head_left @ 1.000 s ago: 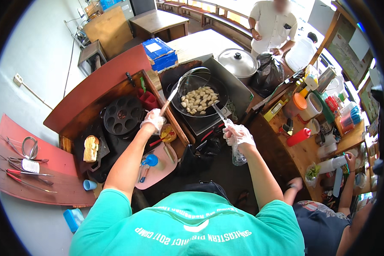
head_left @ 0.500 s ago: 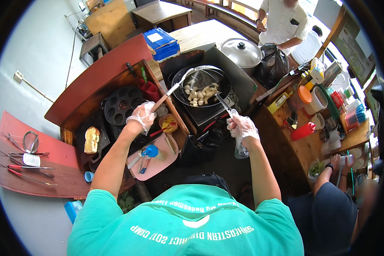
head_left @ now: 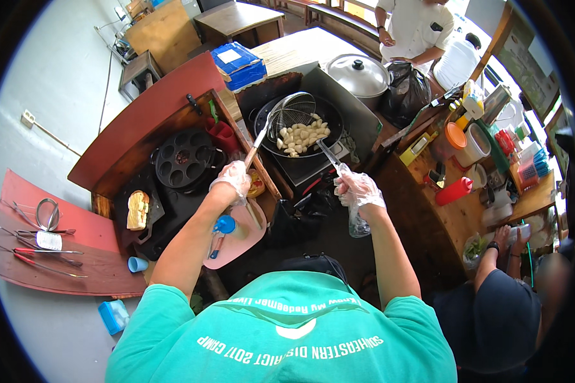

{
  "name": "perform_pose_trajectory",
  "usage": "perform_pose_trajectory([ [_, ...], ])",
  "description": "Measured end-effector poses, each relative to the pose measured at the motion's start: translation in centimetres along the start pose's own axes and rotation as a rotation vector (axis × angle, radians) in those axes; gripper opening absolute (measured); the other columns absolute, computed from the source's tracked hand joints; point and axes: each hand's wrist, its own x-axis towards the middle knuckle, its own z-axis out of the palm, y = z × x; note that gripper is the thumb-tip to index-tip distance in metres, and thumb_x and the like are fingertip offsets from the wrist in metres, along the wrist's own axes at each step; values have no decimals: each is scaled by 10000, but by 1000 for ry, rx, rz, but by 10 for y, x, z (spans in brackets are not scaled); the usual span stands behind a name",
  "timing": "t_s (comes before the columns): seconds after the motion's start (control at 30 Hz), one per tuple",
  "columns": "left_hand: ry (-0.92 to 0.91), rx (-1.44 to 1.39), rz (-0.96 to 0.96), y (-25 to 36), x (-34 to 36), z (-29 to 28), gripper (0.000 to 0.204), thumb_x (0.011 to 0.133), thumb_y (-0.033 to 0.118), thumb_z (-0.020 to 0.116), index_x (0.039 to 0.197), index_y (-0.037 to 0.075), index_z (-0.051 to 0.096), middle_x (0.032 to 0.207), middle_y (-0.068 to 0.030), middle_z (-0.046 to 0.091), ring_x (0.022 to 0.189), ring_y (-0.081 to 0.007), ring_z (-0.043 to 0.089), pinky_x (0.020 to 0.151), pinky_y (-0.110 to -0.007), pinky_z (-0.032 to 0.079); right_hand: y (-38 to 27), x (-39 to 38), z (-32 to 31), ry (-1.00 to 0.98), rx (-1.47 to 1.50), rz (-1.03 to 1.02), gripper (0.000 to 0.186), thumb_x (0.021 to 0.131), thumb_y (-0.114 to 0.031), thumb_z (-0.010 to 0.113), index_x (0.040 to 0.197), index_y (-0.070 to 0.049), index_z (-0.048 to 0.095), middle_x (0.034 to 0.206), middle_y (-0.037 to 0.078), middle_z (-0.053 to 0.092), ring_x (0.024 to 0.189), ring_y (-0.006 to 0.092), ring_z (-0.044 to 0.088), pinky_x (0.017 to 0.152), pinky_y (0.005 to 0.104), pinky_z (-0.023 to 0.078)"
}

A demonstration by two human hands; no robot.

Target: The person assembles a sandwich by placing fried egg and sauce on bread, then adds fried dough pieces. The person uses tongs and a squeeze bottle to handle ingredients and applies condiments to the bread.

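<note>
My left hand (head_left: 232, 185), in a clear plastic glove, is closed on the handle of a wire skimmer (head_left: 290, 112), whose mesh bowl sits in the left part of a black wok (head_left: 329, 115). Several pale, plump pieces of food (head_left: 300, 139) lie in the wok beside and partly behind the mesh. My right hand (head_left: 358, 195), also gloved, with loose plastic hanging below it, grips a metal utensil (head_left: 329, 154) whose far end reaches into the wok among the pieces. The wok stands on a stove (head_left: 306, 171) inside a metal splash guard (head_left: 351, 96).
Left: moulded pan (head_left: 184, 159), sandwich (head_left: 137, 210), pink board (head_left: 252, 236), hanging utensils (head_left: 48, 240). Behind: lidded pot (head_left: 358, 80), black bag (head_left: 399, 102), blue box (head_left: 239, 67), person in white (head_left: 415, 25). Right: shelves with containers (head_left: 457, 142), red bottle (head_left: 453, 191), co-worker's hands (head_left: 511, 239).
The skimmer's bowl has shifted in the wok, and more pieces show in front of it. Both my hands still grip their utensils. The co-worker at right has reached both hands toward the shelf.
</note>
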Motion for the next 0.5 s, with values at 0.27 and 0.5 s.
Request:
perform_pose_trajectory([
  [0.27,239,-176,111,0,-48,-11,238,862,175,600,985,-6,694,964,-280,685,952,-489,656,852,-530,535,2,4,-2,3,28,-17,401,986,-377,664,890,9,714,736,51,666,623,125,577,577,288,459],
  [0.5,122,118,265,-8,-81,-39,337,899,168,610,1121,-74,684,1114,-304,668,986,-446,678,886,-488,561,-3,-1,-5,33,-43,-31,432,986,-397,646,873,11,735,722,56,687,603,123,581,579,289,456],
])
